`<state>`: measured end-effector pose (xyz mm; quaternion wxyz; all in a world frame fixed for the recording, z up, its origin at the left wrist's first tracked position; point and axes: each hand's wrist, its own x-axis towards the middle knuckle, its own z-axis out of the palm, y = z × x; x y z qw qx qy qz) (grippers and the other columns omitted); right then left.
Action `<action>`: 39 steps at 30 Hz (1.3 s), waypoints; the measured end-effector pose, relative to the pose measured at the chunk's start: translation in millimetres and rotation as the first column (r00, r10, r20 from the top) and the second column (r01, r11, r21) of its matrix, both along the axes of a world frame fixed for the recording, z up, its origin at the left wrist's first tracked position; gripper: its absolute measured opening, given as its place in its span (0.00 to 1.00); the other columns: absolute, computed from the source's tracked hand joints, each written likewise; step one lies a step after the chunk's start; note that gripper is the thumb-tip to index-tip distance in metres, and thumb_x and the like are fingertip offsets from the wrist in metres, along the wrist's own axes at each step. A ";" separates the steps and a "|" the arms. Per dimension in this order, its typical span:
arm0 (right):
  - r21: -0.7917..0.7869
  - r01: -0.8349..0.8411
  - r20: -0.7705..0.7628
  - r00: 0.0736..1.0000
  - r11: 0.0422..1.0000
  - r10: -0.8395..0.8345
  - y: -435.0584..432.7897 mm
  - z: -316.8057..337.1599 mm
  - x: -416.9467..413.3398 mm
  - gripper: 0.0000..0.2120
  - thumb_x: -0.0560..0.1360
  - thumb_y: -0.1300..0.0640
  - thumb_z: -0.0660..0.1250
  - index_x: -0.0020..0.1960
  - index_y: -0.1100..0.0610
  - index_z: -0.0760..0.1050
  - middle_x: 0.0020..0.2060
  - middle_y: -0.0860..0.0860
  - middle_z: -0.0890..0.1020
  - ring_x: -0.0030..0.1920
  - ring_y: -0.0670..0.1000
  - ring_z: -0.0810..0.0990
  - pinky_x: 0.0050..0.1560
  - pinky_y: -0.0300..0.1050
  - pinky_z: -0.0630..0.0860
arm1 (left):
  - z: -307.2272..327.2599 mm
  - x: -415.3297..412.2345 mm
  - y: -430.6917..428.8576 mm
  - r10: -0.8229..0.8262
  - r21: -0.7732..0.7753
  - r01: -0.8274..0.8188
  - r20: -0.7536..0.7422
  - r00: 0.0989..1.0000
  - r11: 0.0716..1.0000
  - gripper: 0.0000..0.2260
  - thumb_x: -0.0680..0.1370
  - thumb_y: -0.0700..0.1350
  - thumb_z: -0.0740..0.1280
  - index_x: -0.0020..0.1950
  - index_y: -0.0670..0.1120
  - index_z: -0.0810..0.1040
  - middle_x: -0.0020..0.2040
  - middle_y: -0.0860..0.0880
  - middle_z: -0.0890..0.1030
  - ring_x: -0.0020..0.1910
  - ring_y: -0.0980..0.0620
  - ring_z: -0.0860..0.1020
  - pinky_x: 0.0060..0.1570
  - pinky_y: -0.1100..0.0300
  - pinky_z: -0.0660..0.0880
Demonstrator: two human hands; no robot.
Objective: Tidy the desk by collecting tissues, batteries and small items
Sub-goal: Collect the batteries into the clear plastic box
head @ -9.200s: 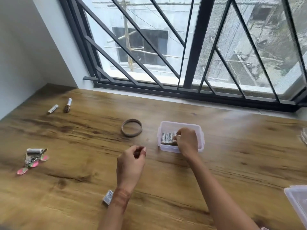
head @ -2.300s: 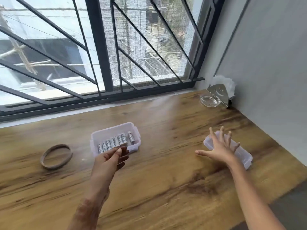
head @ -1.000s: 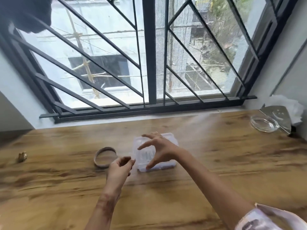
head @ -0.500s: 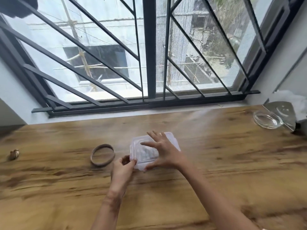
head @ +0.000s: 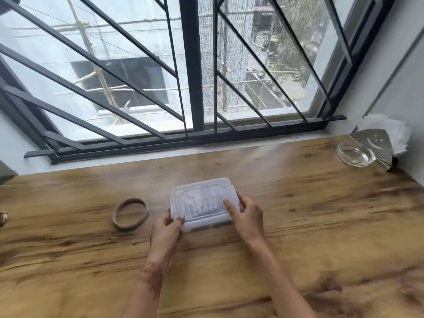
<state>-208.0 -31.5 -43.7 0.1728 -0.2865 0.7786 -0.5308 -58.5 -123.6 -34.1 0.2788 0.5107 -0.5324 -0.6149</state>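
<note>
Half a second ago the right hand point(head: 246, 218) lay spread flat over the lid point(head: 202, 198); now it has slid to the box's right end, fingers curled round that edge and the forefinger lying on top. The left hand point(head: 167, 228), which was just reaching the near-left corner, now pinches that corner between thumb and fingers. A couple of seconds back the box point(head: 206, 222) stood uncovered with its row of batteries in plain sight, and the lid lay far off to the right.

Head view: the lidded box sits on the counter point(head: 298, 226), about mid-way across and in front of the window. Both hands are clamped on it from opposite ends, well apart from each other. Through the cloudy lid the batteries point(head: 202, 206) show only as dim upright shapes. The lid looks seated all round, though whether it has clicked home I cannot tell.

A ring point(head: 130, 213) lies flat just left of the box, not touching it. At the far left edge a small object point(head: 3, 218) is partly cut off. In the far right corner stand a glass dish point(head: 354, 154) and, behind it, a holder point(head: 371, 145) stuffed with tissues point(head: 387, 129).

By my reading the battery part is all but finished; pressing the corners down would settle it. The ring and the small item are not yet collected.
</note>
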 end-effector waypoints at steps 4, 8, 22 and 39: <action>-0.001 0.059 0.039 0.997 0.998 -0.059 -0.4 -2.6 1.4 0.19 0.72 0.53 0.71 0.60 0.59 0.76 0.47 0.49 0.82 0.43 0.43 0.78 0.36 0.20 0.68 | -2.5 4.1 -6.1 0.038 0.100 -0.035 -0.029 0.999 0.994 0.09 0.75 0.37 0.66 0.55 0.40 0.77 0.41 0.47 0.80 0.37 0.51 0.77 0.34 0.63 0.75; 0.012 0.136 0.146 0.980 0.991 -0.136 -2.0 -7.4 4.0 0.21 0.70 0.51 0.73 0.60 0.60 0.76 0.51 0.53 0.83 0.48 0.47 0.80 0.47 0.32 0.76 | -5.9 7.0 -7.2 0.040 0.092 -0.037 -0.031 0.999 0.995 0.09 0.73 0.37 0.68 0.53 0.40 0.79 0.40 0.47 0.80 0.31 0.52 0.75 0.30 0.64 0.73; 0.096 0.231 0.272 0.930 0.968 -0.249 -3.0 -13.5 3.4 0.27 0.64 0.44 0.76 0.54 0.61 0.78 0.47 0.54 0.83 0.47 0.51 0.80 0.52 0.46 0.77 | -11.7 -4.7 13.9 0.161 -0.306 -0.130 0.076 0.984 0.943 0.19 0.75 0.38 0.65 0.66 0.45 0.73 0.49 0.48 0.82 0.45 0.52 0.77 0.50 0.58 0.71; -0.096 0.240 0.142 0.964 0.966 -0.225 -11.3 -11.4 15.9 0.21 0.72 0.56 0.71 0.63 0.58 0.75 0.54 0.51 0.82 0.53 0.49 0.80 0.58 0.44 0.75 | -14.0 -2.5 8.6 0.105 -0.346 -0.040 0.170 0.980 0.937 0.19 0.77 0.40 0.63 0.69 0.44 0.71 0.59 0.47 0.79 0.53 0.53 0.76 0.57 0.61 0.69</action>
